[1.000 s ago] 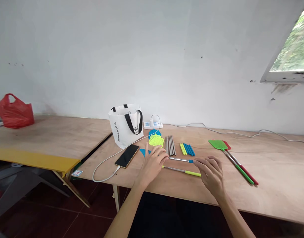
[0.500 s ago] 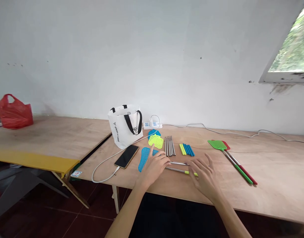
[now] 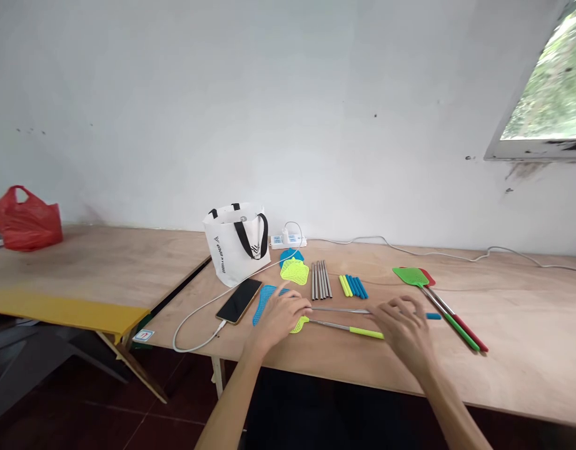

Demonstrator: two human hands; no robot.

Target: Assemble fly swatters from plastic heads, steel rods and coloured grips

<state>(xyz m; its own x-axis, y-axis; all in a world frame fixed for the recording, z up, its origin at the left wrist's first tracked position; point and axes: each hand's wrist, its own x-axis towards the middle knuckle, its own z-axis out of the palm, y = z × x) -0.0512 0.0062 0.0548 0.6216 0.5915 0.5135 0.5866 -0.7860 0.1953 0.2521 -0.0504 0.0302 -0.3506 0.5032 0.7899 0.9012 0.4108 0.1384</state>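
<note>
My left hand [image 3: 279, 314] lies over a blue mesh swatter head [image 3: 262, 297], and its fingers pinch the near end of a thin metal rod [image 3: 339, 310]. My right hand [image 3: 403, 326], slightly blurred, is curled around the same rod's blue handle [image 3: 434, 316], whose tip sticks out to the right. Just in front lies a second rod with a yellow-green handle [image 3: 365, 332] and a yellow mesh head [image 3: 299, 324]. Both rest on the wooden table [image 3: 526, 350].
Behind my hands are loose metal rods [image 3: 320, 279], yellow and blue handle sleeves [image 3: 353, 285], and yellow [image 3: 294, 272] and blue [image 3: 290, 256] mesh heads. A phone [image 3: 239, 301] on a cable, a white tote bag [image 3: 236, 240] and a power strip [image 3: 288, 239] are at the left. Finished green [image 3: 412, 276] and red [image 3: 470, 330] swatters lie at the right. A red bag [image 3: 27, 219] sits far left.
My right hand slid to the right along the blue-handled rod, and the blue handle now pokes out beyond it. The left hand shifted slightly left and nearer, and the yellow head now shows beside it.
</note>
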